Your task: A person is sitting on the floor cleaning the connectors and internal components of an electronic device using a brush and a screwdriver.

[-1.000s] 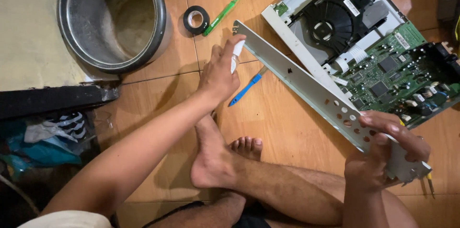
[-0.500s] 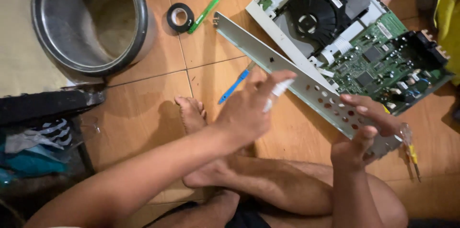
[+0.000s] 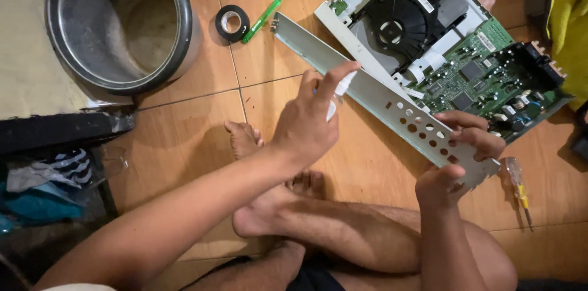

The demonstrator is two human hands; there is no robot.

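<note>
Head view: right hand [image 3: 456, 159] clamps the perforated metal panel [image 3: 367, 89], left hand [image 3: 309, 123] grips a small white bottle [image 3: 339, 92]; spray might drift onto the exposed circuit board [image 3: 484, 83].

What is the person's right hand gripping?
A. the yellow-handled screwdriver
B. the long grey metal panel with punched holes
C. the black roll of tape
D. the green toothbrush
B: the right hand clasps the end of the long grey metal panel with punched holes; tape, toothbrush and screwdriver lie untouched on the floor.

bare floor [image 3: 184, 144] left, pot [image 3: 119, 22] beyond
</note>
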